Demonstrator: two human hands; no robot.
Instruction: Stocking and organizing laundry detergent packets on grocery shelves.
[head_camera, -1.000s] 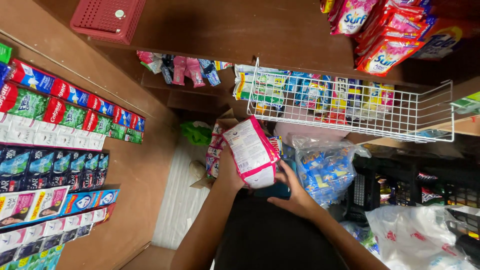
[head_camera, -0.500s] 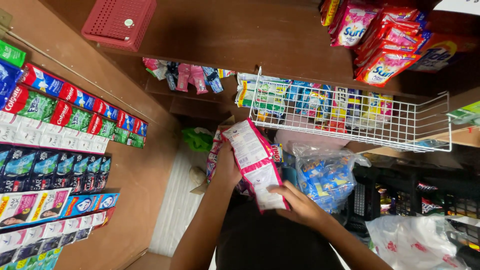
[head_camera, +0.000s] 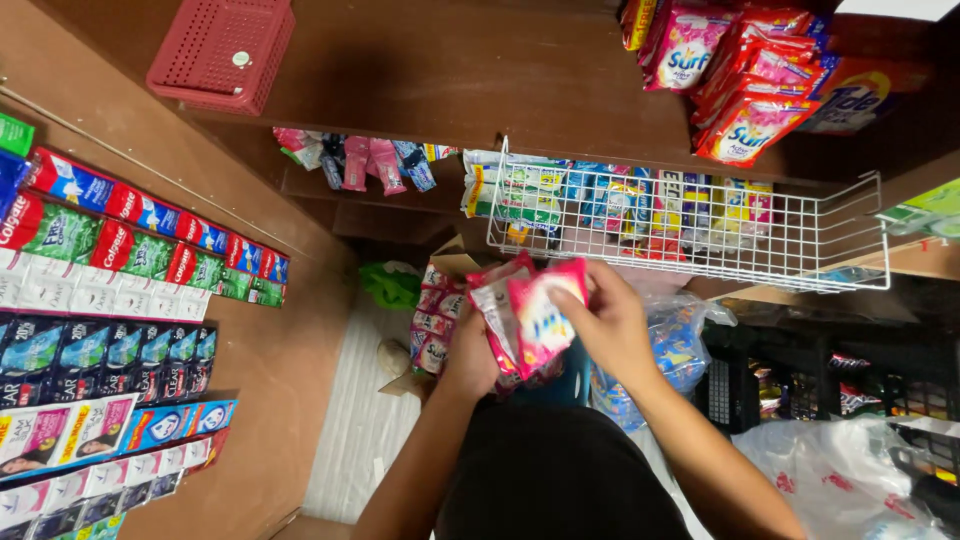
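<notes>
I hold a strip of pink and white sachets (head_camera: 525, 318) in front of me with both hands. My left hand (head_camera: 470, 352) grips the bundle from below and behind. My right hand (head_camera: 608, 322) pinches its right edge, with the fingers curled over the top sachet. The strip is folded into a stack and tilted a little to the right. Below the hands, an open cardboard box (head_camera: 440, 320) holds more pink sachets of the same kind.
A white wire basket (head_camera: 690, 250) full of small packets hangs at the right. Strips of sachets (head_camera: 110, 300) cover the brown wall at the left. A red plastic basket (head_camera: 222, 50), blue packets in a clear bag (head_camera: 680, 350) and white plastic bags (head_camera: 850, 480) surround me.
The sachet strip was held spread out and upright; now it is folded into a compact stack. My right hand has risen from under the strip to its upper right edge.
</notes>
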